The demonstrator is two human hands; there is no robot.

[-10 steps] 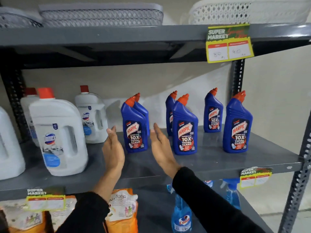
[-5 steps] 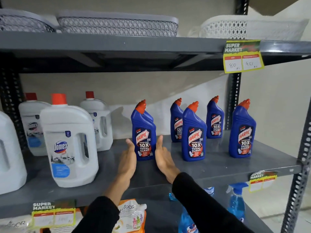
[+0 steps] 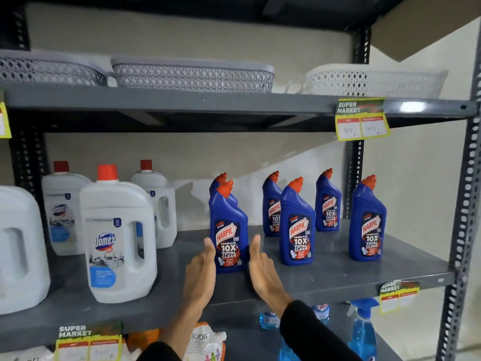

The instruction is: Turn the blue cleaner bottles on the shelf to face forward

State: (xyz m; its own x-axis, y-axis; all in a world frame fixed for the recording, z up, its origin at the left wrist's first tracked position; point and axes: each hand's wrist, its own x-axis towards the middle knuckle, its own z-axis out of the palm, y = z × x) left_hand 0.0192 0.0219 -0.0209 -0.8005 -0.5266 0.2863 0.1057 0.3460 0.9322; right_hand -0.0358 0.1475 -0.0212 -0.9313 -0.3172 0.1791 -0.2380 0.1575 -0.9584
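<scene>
Several blue Harpic cleaner bottles with orange caps stand on the grey middle shelf (image 3: 338,277), labels toward me. The front-left bottle (image 3: 228,230) hides most of another behind it, whose cap (image 3: 221,177) shows. Others stand at the back middle (image 3: 270,207), front middle (image 3: 296,225), back right (image 3: 328,201) and front right (image 3: 367,222). My left hand (image 3: 200,274) and right hand (image 3: 263,269) are flat with straight fingers, palms facing each other, flanking the front-left bottle's base. The left fingertips touch its left side; the right fingertips sit just beside its right edge.
White Domex jugs (image 3: 117,238) with red caps fill the shelf's left half. Grey baskets (image 3: 192,76) and a white basket (image 3: 374,82) sit on the shelf above. Price tags (image 3: 361,121) hang from shelf edges. Blue spray bottles (image 3: 363,332) and pouches stand below. A steel upright (image 3: 466,230) is at right.
Both hands have closed in on the front-left blue bottle, from apart and lower to flanking its base. My view has tilted upward, showing more of the top shelf.
</scene>
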